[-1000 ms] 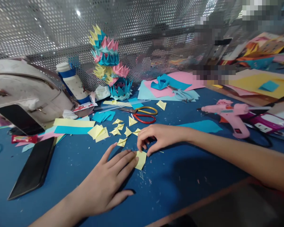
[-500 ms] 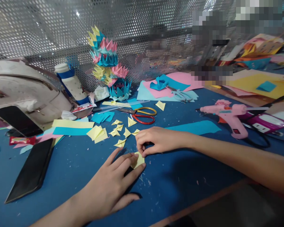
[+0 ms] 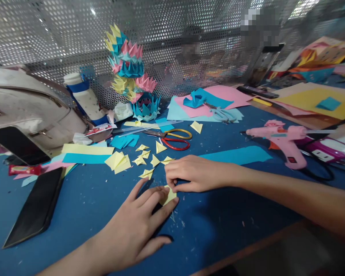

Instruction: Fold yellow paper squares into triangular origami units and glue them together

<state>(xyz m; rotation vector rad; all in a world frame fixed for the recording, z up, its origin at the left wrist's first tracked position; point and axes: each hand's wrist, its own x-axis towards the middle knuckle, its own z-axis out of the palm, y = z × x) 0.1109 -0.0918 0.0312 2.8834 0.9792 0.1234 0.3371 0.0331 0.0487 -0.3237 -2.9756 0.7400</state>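
Observation:
A small yellow paper piece (image 3: pixel 170 196) lies on the blue table (image 3: pixel 103 214) between my hands. My left hand (image 3: pixel 138 218) rests over its left and lower edges, fingers spread and pressing it down. Curled fingers of my right hand (image 3: pixel 189 173) pinch the paper's upper edge; the fingertips are partly hidden. Just beyond them lie several folded yellow paper triangles (image 3: pixel 155 160) and a stack of yellow paper squares (image 3: pixel 117 162). Scissors (image 3: pixel 176 138) with one yellow and one red handle sit behind these.
A pink glue gun (image 3: pixel 287 140) with a cable stands at right, near a blue paper strip (image 3: pixel 238 155). At left are a phone (image 3: pixel 34 207), a bag (image 3: pixel 31 103) and a bottle (image 3: pixel 84 97). A folded-paper tower (image 3: pixel 132 73) stands against the perforated metal screen (image 3: pixel 172 23).
The camera view has shifted slightly. Both hands stay in nearly the same place on the yellow paper piece, with the right hand's fingers curled a little closer together.

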